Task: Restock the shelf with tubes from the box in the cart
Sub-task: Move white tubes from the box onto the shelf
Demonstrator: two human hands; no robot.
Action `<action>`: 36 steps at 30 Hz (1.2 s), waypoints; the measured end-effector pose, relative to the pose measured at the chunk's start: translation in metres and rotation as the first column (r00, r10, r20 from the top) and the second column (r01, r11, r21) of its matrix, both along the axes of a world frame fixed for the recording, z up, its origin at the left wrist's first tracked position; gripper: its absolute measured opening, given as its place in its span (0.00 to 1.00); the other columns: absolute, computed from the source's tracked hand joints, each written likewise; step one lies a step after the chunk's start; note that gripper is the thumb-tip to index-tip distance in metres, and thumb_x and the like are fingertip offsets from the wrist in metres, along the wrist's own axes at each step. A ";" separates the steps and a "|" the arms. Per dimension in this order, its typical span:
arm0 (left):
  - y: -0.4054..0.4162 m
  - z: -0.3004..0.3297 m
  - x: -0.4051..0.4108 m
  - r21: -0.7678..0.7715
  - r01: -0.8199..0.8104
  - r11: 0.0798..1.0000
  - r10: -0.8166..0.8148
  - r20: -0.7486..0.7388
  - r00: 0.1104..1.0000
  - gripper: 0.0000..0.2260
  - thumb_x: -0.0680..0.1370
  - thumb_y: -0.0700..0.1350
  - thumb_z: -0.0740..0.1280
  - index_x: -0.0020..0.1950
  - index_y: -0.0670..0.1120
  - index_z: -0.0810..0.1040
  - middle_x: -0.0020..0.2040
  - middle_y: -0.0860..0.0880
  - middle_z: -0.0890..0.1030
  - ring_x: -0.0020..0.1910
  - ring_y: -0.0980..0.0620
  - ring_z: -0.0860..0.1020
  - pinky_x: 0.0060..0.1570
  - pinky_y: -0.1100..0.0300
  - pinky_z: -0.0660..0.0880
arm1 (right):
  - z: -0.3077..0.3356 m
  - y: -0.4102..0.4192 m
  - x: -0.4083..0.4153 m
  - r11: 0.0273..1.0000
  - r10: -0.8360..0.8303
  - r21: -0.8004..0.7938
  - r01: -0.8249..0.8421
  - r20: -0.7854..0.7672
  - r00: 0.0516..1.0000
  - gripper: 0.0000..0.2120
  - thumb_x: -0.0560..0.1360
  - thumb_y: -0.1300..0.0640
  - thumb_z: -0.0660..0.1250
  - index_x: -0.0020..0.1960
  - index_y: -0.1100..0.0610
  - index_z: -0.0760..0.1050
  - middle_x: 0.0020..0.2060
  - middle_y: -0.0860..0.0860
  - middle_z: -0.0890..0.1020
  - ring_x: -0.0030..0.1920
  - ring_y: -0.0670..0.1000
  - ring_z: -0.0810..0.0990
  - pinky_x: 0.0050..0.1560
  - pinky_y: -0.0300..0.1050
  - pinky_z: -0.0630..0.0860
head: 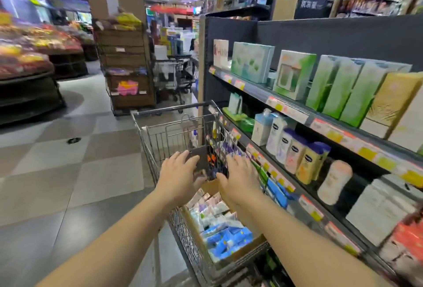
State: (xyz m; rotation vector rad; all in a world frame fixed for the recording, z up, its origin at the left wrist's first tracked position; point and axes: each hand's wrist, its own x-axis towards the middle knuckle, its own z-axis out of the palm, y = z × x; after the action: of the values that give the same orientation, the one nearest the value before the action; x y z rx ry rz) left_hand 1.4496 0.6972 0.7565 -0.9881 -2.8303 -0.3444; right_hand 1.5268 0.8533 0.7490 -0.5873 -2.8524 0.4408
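A wire shopping cart (174,110) stands beside the dark shelf unit (297,112) on my right. In its near end sits a cardboard box (248,248) packed with blue, white and lilac tubes (225,234). Both my arms reach out over this box. My left hand (177,175) lies with straight fingers against the grey left side of a dark container (202,160) in the cart's middle. My right hand (239,180) is on the container's right side, fingers spread and thumb at its lower edge. The container's contents are blurred.
The shelf rows hold lotion bottles (297,154), green and white cartons (338,89) and price tags along the edges. Wooden crate racks (128,76) and another cart (174,76) stand ahead. A produce display (27,62) is across the tiled aisle to the left.
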 end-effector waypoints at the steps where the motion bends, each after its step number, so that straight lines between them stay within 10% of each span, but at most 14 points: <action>1: 0.008 -0.002 -0.015 -0.011 -0.003 1.000 0.003 0.018 1.000 0.30 0.78 0.61 0.60 0.77 0.53 0.57 0.79 0.48 0.56 0.77 0.45 0.54 0.76 0.48 0.52 | -0.003 0.013 -0.016 1.000 -0.016 -0.017 0.016 0.005 1.000 0.30 0.80 0.43 0.57 0.77 0.53 0.55 0.76 0.52 0.59 0.76 0.55 0.52 0.76 0.54 0.50; 18: 0.189 -0.086 -0.192 -0.188 0.288 0.939 -0.262 0.149 0.953 0.31 0.76 0.60 0.65 0.76 0.53 0.59 0.77 0.47 0.61 0.75 0.44 0.59 0.73 0.47 0.59 | -0.080 0.163 -0.116 0.929 -0.326 -0.142 0.343 0.128 0.937 0.32 0.77 0.43 0.63 0.76 0.52 0.57 0.75 0.51 0.60 0.75 0.54 0.57 0.75 0.52 0.56; 36: 0.251 -0.282 -0.312 -0.171 0.701 0.692 -0.526 0.545 0.653 0.29 0.75 0.56 0.68 0.72 0.44 0.68 0.70 0.44 0.72 0.68 0.42 0.69 0.66 0.52 0.64 | -0.238 0.137 -0.183 0.599 -0.627 -0.218 0.770 0.470 0.621 0.27 0.79 0.46 0.60 0.75 0.53 0.60 0.70 0.51 0.67 0.71 0.55 0.63 0.68 0.48 0.62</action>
State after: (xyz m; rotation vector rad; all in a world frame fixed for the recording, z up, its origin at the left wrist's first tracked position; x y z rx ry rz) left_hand 1.1381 0.9486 0.4742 -2.2808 -2.8812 -0.0924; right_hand 1.3441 0.9908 0.5109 -1.9796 -2.4662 0.8309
